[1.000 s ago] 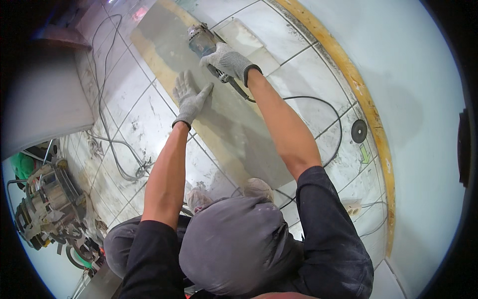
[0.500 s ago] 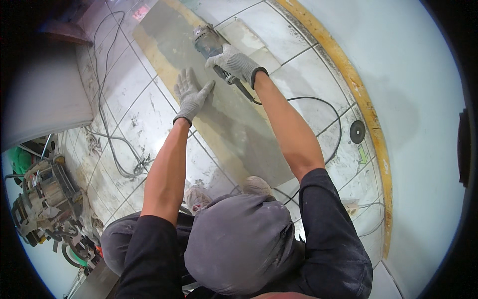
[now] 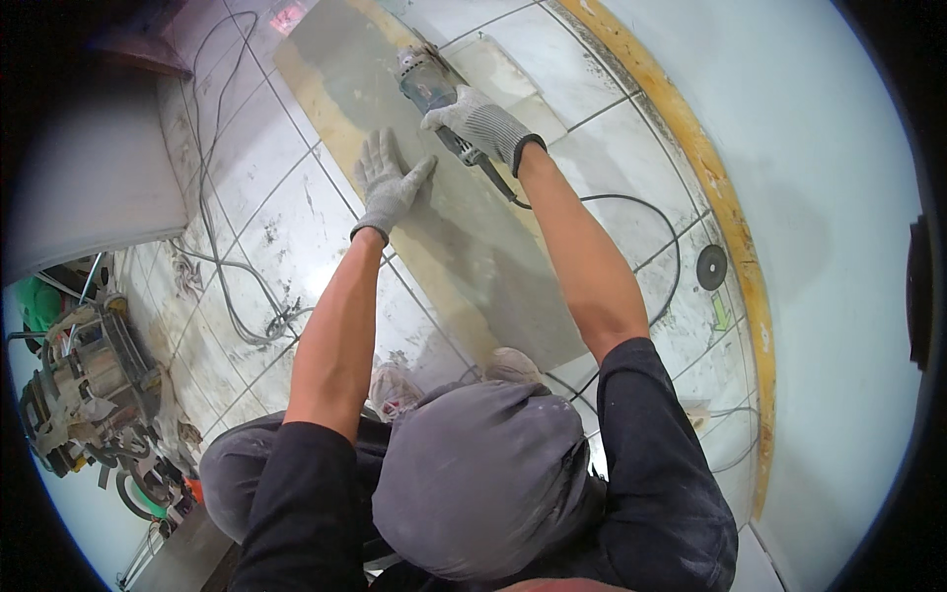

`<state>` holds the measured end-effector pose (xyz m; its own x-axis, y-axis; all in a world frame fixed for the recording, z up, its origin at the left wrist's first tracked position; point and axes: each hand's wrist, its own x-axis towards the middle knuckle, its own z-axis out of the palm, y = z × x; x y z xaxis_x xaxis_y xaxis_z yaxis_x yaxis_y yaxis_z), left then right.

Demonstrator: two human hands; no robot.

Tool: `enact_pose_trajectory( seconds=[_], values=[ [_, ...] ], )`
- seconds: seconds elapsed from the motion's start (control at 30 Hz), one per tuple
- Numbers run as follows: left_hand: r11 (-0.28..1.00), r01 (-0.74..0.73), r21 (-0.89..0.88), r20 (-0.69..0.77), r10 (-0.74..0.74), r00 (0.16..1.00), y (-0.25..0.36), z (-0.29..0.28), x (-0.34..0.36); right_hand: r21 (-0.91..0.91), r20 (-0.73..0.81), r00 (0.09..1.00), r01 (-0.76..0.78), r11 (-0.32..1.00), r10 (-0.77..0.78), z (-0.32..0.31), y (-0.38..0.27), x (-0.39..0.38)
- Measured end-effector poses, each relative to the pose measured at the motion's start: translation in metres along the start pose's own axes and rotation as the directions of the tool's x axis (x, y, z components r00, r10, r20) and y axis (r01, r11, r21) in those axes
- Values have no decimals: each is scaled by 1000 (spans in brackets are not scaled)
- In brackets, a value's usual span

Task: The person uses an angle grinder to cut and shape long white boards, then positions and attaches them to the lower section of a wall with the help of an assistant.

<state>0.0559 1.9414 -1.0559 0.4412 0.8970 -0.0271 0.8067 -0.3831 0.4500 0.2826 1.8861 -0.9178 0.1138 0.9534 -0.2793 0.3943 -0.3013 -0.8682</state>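
On the tiles [image 3: 296, 222] lies the slab [image 3: 498, 286], apparently being ground. The grinder [image 3: 426, 84] sits by the slab's far right edge, contact hidden, the right hand [image 3: 483, 123] clamped round it. The left hand [image 3: 388, 187] lies flat on the slab's left side, fingers apart. Another pass would call for steady bracing and slack cord [image 3: 678, 252], which might snag right of the slab, near a disc [image 3: 711, 266].
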Motion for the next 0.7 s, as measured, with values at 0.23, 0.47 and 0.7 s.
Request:
enact_pose_trajectory(
  seconds=[0.23,0.47,0.7],
  values=[
    [1000,-3,0,5,3,1000,5,0,1,53,-55,991,-122,991,125,1,13,-6],
    [1000,6,-7,3,-6,1000,5,-1,0,105,-11,994,-111,988,112,3,13,0],
    [999,31,8,53,-31,998,7,-5,1,125,-51,989,-129,984,136,5,9,1]
  ],
)
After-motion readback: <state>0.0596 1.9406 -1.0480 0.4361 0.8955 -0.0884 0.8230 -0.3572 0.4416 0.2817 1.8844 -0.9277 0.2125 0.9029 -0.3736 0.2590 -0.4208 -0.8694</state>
